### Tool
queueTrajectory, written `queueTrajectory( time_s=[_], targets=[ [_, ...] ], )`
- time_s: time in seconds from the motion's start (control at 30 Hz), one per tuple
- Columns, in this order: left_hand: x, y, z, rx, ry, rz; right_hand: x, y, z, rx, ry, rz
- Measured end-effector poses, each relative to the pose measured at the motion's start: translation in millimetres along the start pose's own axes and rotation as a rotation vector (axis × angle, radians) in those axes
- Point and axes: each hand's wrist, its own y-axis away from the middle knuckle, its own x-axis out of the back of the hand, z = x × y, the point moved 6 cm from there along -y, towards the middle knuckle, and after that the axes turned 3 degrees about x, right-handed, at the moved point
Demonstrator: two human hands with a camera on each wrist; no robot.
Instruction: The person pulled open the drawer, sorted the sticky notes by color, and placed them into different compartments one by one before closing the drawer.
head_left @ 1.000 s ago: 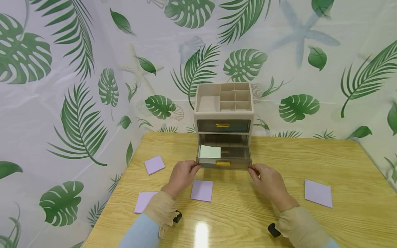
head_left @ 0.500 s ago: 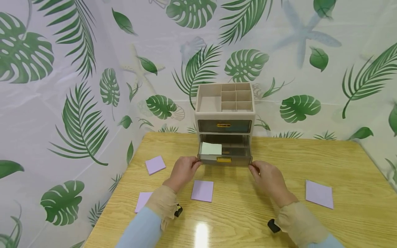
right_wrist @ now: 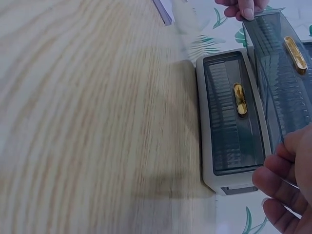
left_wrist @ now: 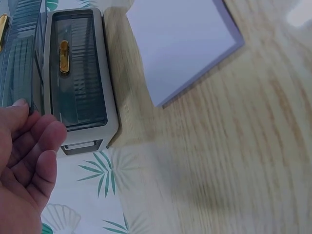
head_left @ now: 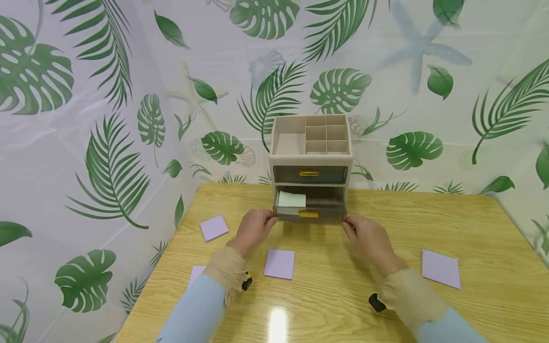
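Observation:
A beige desk organizer (head_left: pixel 310 143) stands at the table's far edge, with an upper drawer (left_wrist: pixel 78 73) pushed in. Its smoky lower drawer (head_left: pixel 310 214) sticks out a little and holds a pale green note pad (head_left: pixel 291 199). My left hand (head_left: pixel 255 226) touches the drawer's left front corner with its fingertips (left_wrist: pixel 29 122). At the right front corner my right hand (head_left: pixel 364 233) touches it too, its fingers (right_wrist: pixel 285 180) loosely bent beside the drawer wall. Neither hand holds anything. Each drawer has a gold handle (right_wrist: pixel 239 99).
Purple note pads lie on the wooden table (head_left: pixel 343 295): one at the left (head_left: pixel 213 227), one between my forearms (head_left: pixel 279 263), one at the right (head_left: pixel 441 268), and one partly hidden under my left sleeve (head_left: pixel 195 274). A leaf-patterned sheet (head_left: pixel 107 119) hangs behind and to the left.
The lower drawer has slid back into the organizer and sticks out much less. Both hands have moved away from me with it, staying at its front corners.

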Motion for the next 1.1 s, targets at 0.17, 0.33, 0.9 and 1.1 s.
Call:
queueTrajectory(
  time_s=[0.17,0.33,0.9,1.1],
  targets=[
    [-1.3,-7.7,-1.9,0.007,0.001,-0.013,-0.3,-7.6,4.3,0.009,0.02,0.009],
    [-1.2,-15.3,-3.3,0.007,-0.011,-0.013,-0.3,-16.5,7.3,0.026,0.057,0.015],
    [-0.2,-32.5,-8.4,0.007,-0.008,-0.021,-6.9,-39.4,18.3,0.04,0.114,-0.035],
    [-5.1,-38.7,-10.7,0.035,-0.006,-0.039,-8.4,-43.2,21.5,0.039,0.135,-0.058]
  ],
)
